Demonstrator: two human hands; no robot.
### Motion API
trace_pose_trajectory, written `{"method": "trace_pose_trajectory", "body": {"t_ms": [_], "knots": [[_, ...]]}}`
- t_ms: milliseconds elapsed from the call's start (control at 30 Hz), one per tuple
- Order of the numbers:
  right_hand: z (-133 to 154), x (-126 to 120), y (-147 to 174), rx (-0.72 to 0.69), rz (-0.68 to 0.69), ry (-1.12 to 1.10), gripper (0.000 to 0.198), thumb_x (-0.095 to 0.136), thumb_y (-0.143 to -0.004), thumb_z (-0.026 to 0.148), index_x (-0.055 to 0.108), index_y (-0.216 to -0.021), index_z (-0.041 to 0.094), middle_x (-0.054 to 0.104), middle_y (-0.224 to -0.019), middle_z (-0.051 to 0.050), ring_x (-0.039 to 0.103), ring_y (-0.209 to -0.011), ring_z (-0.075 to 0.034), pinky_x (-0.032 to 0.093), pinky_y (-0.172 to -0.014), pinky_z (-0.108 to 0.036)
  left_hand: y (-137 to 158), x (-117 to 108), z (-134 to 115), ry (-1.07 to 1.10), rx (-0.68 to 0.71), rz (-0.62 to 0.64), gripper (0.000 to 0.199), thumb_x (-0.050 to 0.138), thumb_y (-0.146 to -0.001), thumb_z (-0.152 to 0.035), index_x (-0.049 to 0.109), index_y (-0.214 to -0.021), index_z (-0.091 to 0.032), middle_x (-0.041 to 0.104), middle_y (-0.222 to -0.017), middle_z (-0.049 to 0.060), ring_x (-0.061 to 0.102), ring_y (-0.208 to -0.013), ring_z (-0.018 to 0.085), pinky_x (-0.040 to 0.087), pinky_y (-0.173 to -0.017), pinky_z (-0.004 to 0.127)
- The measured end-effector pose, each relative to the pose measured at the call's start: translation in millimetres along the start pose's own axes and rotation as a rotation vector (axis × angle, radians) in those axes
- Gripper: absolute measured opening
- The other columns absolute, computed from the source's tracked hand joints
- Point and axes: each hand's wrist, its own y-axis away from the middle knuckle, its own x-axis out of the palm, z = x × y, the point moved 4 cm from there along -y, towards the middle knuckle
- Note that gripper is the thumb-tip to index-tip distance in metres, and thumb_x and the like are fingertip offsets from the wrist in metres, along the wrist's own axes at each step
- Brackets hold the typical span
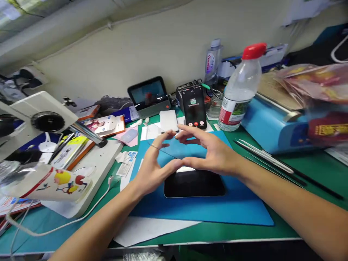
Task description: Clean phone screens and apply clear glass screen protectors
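Clear film sheet [168, 146] pinched between left hand [152, 170] and right hand [210, 152] grips, above dark phone [194, 184].

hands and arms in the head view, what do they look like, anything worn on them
Both arms are bare as far as the picture shows: no sleeves, no gloves. The left hand and right hand show no rings, and neither wrist carries a watch or band. No markings show on either forearm. The fingers are slender, the nails short and unpainted where they can be seen.

Green bench [312, 170] carries blue mat [239, 206], water bottle [237, 90], white paper [146, 228].
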Motion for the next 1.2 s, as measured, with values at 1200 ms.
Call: {"method": "trace_pose_trajectory", "body": {"t_ms": [1200], "knots": [[-5.3, -41.2, 97.0, 0.180, 0.107, 0.590, 0.072, 0.080, -0.076, 0.051, 0.056, -0.140, 0.028, 0.058, -0.147, -0.013, 0.051, -0.139, -0.039, 0.042, -0.114, -0.058, 23.8, 10.9, -9.6, -0.436, 0.249, 0.370, 0.072, 0.066, -0.092, -0.057, 0.048, -0.148, -0.015, 0.066, -0.134, 0.015, 0.064, -0.119, 0.030, 0.054, -0.095, 0.042]]}}
